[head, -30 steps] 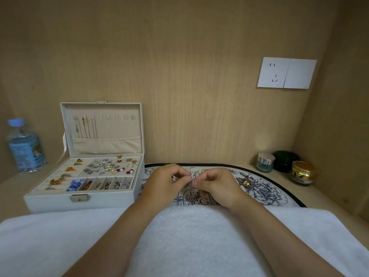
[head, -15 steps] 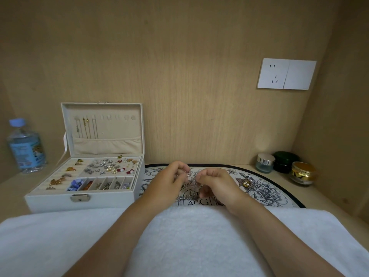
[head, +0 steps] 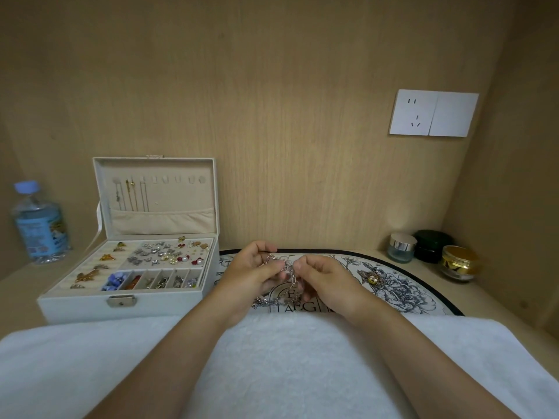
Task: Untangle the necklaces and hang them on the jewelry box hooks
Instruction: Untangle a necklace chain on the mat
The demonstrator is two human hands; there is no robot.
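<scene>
A tangled silver chain necklace point(head: 289, 272) hangs between my two hands above the floral mat point(head: 402, 285); its loose end trails on the mat below. My left hand point(head: 252, 275) pinches the chain on the left, and my right hand point(head: 328, 282) pinches it on the right, fingers curled. The white jewelry box point(head: 90, 300) stands open at the left. Its lid point(head: 157, 196) has a row of hooks, with a few thin chains point(head: 133, 195) hanging from the leftmost ones. A gold-and-stone pendant piece point(head: 371, 278) lies on the mat right of my hands.
A white towel point(head: 287, 367) covers the near edge under my forearms. A water bottle point(head: 37, 225) stands far left. Three cosmetic jars point(head: 432, 247) sit at the back right corner. A wall socket point(head: 432, 113) is on the wooden back panel. The box tray holds several earrings and brooches.
My hands have risen slightly and drawn a little apart, and more of the silver chain now shows stretched and dangling between them.
</scene>
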